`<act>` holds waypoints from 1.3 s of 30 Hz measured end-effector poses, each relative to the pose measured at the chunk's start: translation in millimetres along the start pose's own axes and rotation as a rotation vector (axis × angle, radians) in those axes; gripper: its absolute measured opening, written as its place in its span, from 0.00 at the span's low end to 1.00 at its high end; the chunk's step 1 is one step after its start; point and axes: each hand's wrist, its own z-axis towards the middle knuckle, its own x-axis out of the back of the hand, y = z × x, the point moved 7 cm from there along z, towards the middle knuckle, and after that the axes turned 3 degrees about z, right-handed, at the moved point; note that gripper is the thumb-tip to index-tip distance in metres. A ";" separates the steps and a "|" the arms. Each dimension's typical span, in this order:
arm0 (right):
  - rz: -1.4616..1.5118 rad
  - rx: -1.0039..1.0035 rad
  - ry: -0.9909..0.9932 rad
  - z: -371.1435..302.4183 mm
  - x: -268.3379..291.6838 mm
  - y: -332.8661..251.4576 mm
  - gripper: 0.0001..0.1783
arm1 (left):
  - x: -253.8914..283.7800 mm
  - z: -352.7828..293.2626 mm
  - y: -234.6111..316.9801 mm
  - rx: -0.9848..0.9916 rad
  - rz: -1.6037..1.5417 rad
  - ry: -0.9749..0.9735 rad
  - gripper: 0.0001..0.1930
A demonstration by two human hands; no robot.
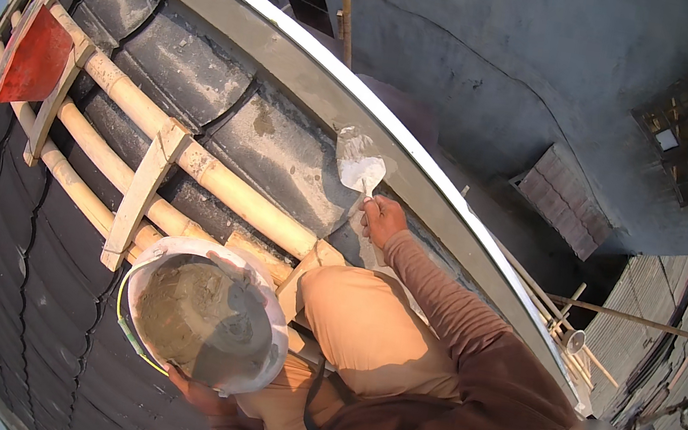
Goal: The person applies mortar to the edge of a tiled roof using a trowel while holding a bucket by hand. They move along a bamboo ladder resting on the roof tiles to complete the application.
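My right hand (383,221) is closed round the handle of a trowel (363,172). The trowel's pale, mortar-smeared blade lies against the side of the grey plastered ridge wall (296,65), where a lumpy patch of mortar (356,141) shows just above it. At my lap, my left hand (195,389) grips the lower side of a white bucket (279,331); its fingers are partly hidden beneath the rim. Grey-brown wet mortar (195,304) fills much of the bucket, with a shadow across it.
A bamboo ladder (121,90) with wooden crosspieces lies along the dark roof tiles (9,225). A red sheet-like piece (31,57) rests at its far end. Beyond the ridge wall's white edge, the roof drops toward a grey building wall (496,50) and corrugated roofing (656,291).
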 end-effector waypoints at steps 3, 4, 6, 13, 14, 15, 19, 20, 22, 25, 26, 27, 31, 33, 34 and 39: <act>-0.106 0.021 0.096 47.4 -27.2 -15.6 0.26 | -22.0 -0.7 3.3 0.037 -0.124 -0.035 0.32; -0.146 -0.003 0.133 57.1 -28.0 -5.2 0.27 | -25.9 0.1 -0.8 0.099 -0.261 -0.079 0.32; -0.154 -0.099 0.126 50.7 -29.0 18.1 0.28 | -25.0 1.2 3.6 0.154 -0.366 -0.077 0.32; -0.034 -0.353 0.225 -118.4 118.8 139.0 0.18 | -18.2 -7.1 12.2 0.134 -0.202 0.078 0.35; -0.194 -0.269 0.260 -128.8 136.9 157.7 0.17 | -23.1 -4.8 7.9 0.146 -0.203 0.055 0.35; -0.301 -0.164 0.251 -133.8 132.4 140.5 0.16 | -22.5 -7.3 11.6 0.157 -0.202 0.075 0.35; -0.469 0.088 0.166 -128.1 101.6 92.0 0.15 | -30.8 -19.2 18.4 0.205 -0.224 0.098 0.35; -0.444 0.109 0.127 -112.5 87.2 83.3 0.15 | -32.5 -19.3 19.6 0.213 -0.234 0.096 0.35; -0.417 0.069 0.056 -78.8 58.5 63.1 0.16 | -24.0 -11.7 13.4 0.189 -0.230 0.062 0.35; -0.418 0.074 0.102 -34.7 33.9 32.8 0.17 | -27.5 -12.6 15.2 0.182 -0.227 0.050 0.35; -0.434 0.096 0.128 -22.7 28.2 23.7 0.17 | -31.2 -14.0 16.3 0.184 -0.233 0.052 0.35; -0.449 0.116 0.156 -16.0 28.8 16.8 0.18 | -33.1 -11.3 14.9 0.173 -0.260 0.002 0.35; -0.461 -0.039 0.154 -25.1 49.6 34.3 0.19 | -27.5 -7.4 6.3 0.177 -0.324 -0.101 0.34; -0.484 -0.118 0.176 -64.2 77.2 71.9 0.19 | -23.7 -9.9 7.7 0.177 -0.304 -0.072 0.35; -0.500 -0.148 0.191 -88.7 96.2 94.0 0.19 | -25.3 -12.4 9.5 0.173 -0.274 -0.043 0.35; -0.579 -0.253 0.100 -159.8 145.1 126.6 0.16 | -26.9 -13.7 13.9 0.214 -0.244 0.042 0.36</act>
